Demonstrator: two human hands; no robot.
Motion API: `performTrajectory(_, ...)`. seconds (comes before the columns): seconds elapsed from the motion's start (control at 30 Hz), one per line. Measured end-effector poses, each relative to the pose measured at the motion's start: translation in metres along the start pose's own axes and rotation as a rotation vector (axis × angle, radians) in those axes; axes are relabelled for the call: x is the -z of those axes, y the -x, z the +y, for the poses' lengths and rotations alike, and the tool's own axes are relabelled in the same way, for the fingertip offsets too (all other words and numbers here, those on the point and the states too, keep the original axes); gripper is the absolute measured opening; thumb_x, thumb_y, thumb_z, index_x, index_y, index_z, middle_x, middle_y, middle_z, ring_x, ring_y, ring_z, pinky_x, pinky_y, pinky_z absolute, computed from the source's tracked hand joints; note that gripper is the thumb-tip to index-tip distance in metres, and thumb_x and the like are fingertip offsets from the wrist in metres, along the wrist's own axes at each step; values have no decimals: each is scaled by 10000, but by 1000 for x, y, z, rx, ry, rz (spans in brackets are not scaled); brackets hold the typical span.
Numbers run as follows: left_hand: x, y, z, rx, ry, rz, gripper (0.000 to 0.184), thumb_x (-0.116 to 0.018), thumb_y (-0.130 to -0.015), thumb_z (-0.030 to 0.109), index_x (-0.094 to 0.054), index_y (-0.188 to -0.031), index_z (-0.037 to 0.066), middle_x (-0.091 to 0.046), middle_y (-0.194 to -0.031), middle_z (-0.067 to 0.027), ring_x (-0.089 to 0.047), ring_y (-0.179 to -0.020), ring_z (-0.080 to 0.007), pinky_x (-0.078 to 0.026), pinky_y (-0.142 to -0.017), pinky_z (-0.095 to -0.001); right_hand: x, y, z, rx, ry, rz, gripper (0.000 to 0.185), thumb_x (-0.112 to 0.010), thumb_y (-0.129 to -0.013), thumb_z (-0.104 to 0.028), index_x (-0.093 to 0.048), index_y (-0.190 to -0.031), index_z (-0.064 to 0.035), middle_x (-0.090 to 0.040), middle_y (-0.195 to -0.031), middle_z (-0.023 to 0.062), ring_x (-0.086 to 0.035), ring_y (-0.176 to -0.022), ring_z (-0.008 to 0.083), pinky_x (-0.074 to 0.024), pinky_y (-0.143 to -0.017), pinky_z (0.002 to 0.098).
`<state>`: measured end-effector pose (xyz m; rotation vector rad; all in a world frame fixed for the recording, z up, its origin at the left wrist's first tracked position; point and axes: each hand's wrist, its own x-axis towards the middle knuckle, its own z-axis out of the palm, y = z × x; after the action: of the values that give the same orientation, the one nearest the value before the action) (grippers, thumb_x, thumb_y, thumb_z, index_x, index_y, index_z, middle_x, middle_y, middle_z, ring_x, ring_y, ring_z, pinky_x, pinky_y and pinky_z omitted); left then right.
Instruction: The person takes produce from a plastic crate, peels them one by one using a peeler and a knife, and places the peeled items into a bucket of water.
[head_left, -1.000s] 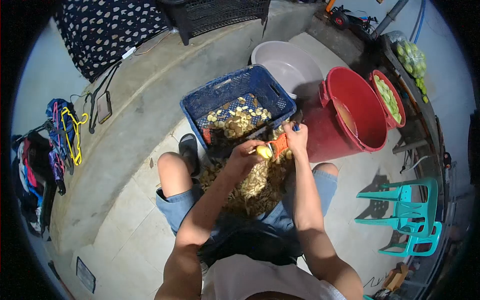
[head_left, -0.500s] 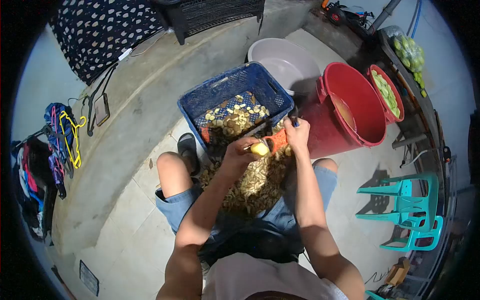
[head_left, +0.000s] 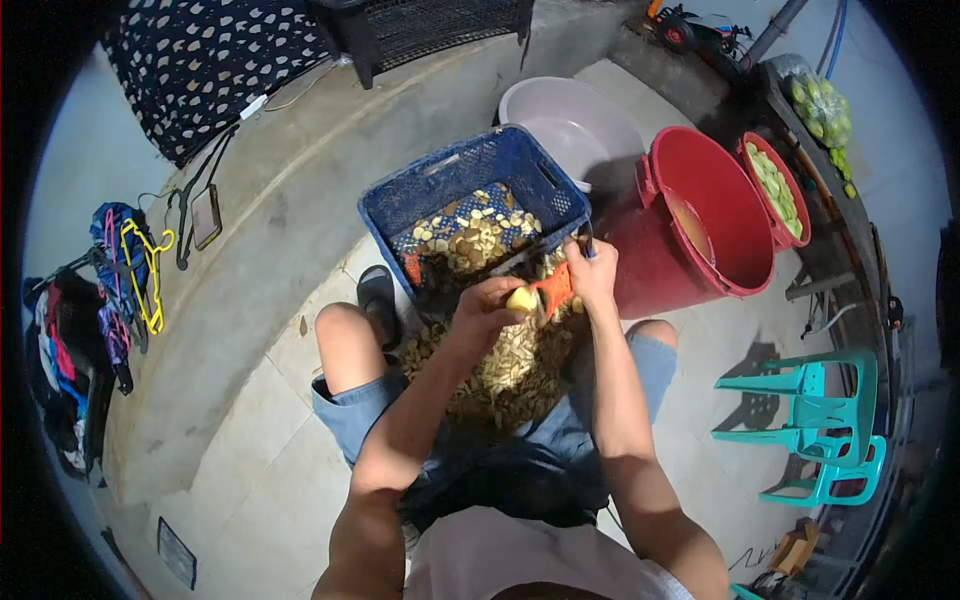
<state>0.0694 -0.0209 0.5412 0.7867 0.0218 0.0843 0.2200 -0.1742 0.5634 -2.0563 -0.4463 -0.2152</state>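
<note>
My left hand (head_left: 484, 312) is closed around a rounded, pale yellow piece of produce (head_left: 521, 299), whose exact kind I cannot make out. My right hand (head_left: 594, 268) grips a flat orange slicer (head_left: 556, 290), its orange end beside the yellow piece. Something dark with a blue part shows at the right fist. Below both hands, between my knees, lies a heap of pale slices (head_left: 505, 365). Just beyond stands a blue plastic crate (head_left: 455, 160), with yellow slices and brown bits (head_left: 475, 240) on its floor.
To the right of the crate stand a large red bucket (head_left: 665, 270) and a pale basin (head_left: 575, 120). A smaller red container (head_left: 797, 225) holds light green pieces. Turquoise plastic chairs (head_left: 825, 405) are at the right. A low concrete ledge (head_left: 250, 290) curves along the left.
The orange slicer has tilted, and its end now sits closer against the yellow piece. Both hands stay nearly in place, with the right one shifted slightly.
</note>
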Motion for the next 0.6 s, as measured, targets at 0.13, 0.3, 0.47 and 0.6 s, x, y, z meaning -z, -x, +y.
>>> performTrajectory(0.13,-8,1,12,68,66,48,374,-714,-732,-59,-604,-1089,-42,-648,-1033,-90,-637,-935,-183,-504,-839,-312,0,-7,19,-183,-90,58,293,-669,-769,-225,-610,-679,48,-499,-516,89,-482,-521,99,-411,-514,333)
performTrajectory(0.3,-3,-1,4,80,-51,-4,476,-736,-708,21,-562,-1147,-40,-638,-1083,-95,-616,-1002,-193,-473,-926,-324,5,3,5,-114,41,9,303,-668,-781,-226,-590,-648,34,-514,-508,48,-462,-509,89,-392,-496,330)
performTrajectory(0.47,-5,3,6,45,-6,-9,529,-758,-721,69,-548,-1194,-41,-633,-1102,-94,-602,-1035,-186,-459,-935,-320,2,5,-25,-26,-102,31,344,-665,-799,-245,-560,-615,25,-482,-499,78,-456,-495,107,-386,-493,346)
performTrajectory(0.6,-5,-1,4,44,-80,-56,471,-750,-712,-43,-591,-1156,-34,-648,-1065,-86,-618,-1009,-171,-502,-871,-316,2,-6,20,-40,33,76,353,-667,-813,-199,-496,-592,17,-452,-491,-4,-412,-497,93,-349,-472,345)
